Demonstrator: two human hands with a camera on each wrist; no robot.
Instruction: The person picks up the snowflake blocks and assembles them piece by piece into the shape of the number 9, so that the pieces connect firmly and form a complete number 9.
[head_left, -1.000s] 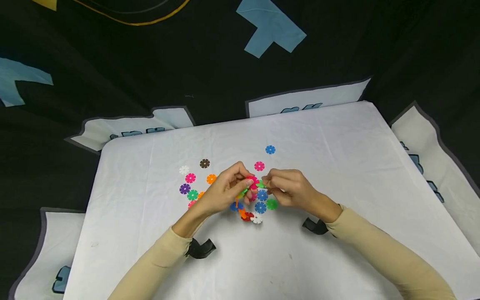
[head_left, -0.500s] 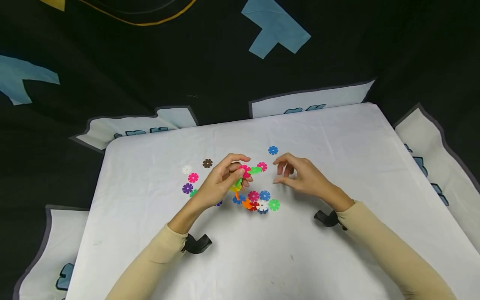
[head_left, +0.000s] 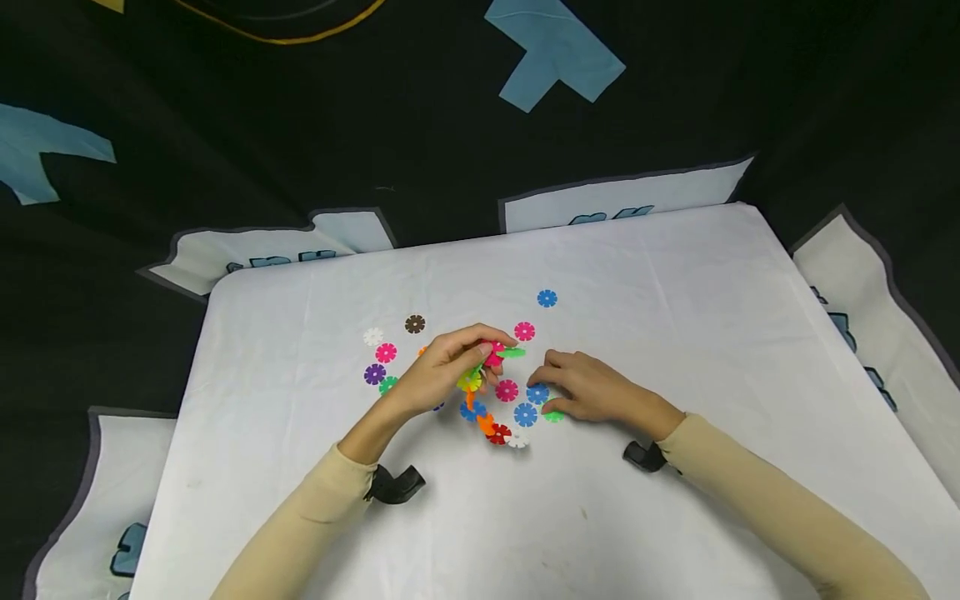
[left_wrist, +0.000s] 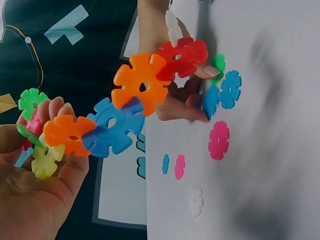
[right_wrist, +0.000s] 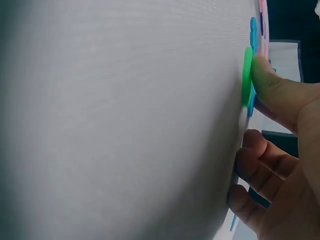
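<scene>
My left hand (head_left: 442, 371) pinches one end of a chain of interlocking plastic discs (left_wrist: 140, 82), notched like flowers. Its pink, green and yellow discs (left_wrist: 47, 159) sit among the fingers. From there it hangs through orange, blue, orange and red to a white disc (head_left: 518, 439) at the far end. My right hand (head_left: 588, 387) is low over the table, its fingertips touching a loose blue disc (head_left: 537, 394). The right thumb is at the edge of a green disc (right_wrist: 247, 77). A second blue disc (head_left: 525, 415) and a pink disc (head_left: 507, 391) lie just left of that hand.
Loose discs lie on the white-covered table (head_left: 675, 517): a blue one (head_left: 547, 298) and a pink one (head_left: 525, 332) farther back, a brown one (head_left: 415, 324), a white one (head_left: 373, 337) and a purple one (head_left: 375, 374) on the left. The left hand partly hides others.
My right hand was at the chain, drew away empty, then came down onto the loose discs; the blue one has shifted slightly right. The left hand keeps its hold, now slightly lower.
</scene>
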